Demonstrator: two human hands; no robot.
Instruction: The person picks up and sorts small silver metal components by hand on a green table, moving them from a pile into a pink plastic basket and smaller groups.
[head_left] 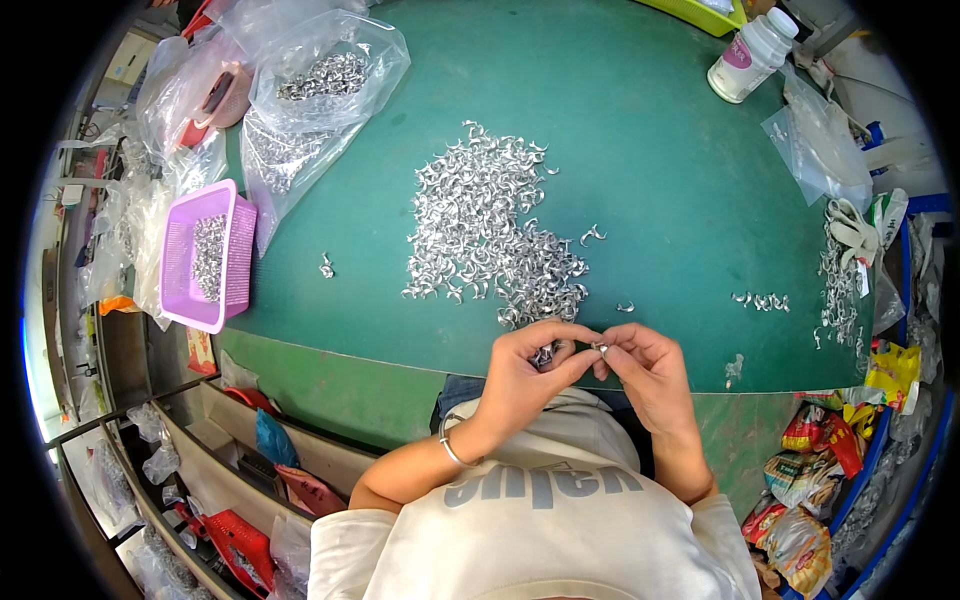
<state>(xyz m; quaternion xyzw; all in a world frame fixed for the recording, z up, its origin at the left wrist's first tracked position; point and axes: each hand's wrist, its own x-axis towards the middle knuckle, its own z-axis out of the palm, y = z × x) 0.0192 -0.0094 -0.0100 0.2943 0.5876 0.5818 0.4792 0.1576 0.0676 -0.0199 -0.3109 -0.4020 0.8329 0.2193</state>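
Note:
Just past the table's near edge, my left hand [522, 372] and my right hand [652, 378] meet fingertip to fingertip. Between them they pinch a small curved metal piece [601, 347], shiny and silver; its finer shape is too small to tell. More silver pieces [543, 355] are tucked in the curled fingers of my left hand. Right beyond my hands spreads a large pile of similar curved metal pieces [485, 225] on the green table [640, 130]. One loose piece [625, 307] lies close above my right hand, and a couple more [593, 235] lie farther off.
A purple basket [240, 262] with metal pieces stands at the left edge, below a clear plastic bag [375, 60] of pieces. On the right are a short row of pieces [760, 301], a larger cluster [838, 285], a glove [852, 232] and a white bottle [758, 50].

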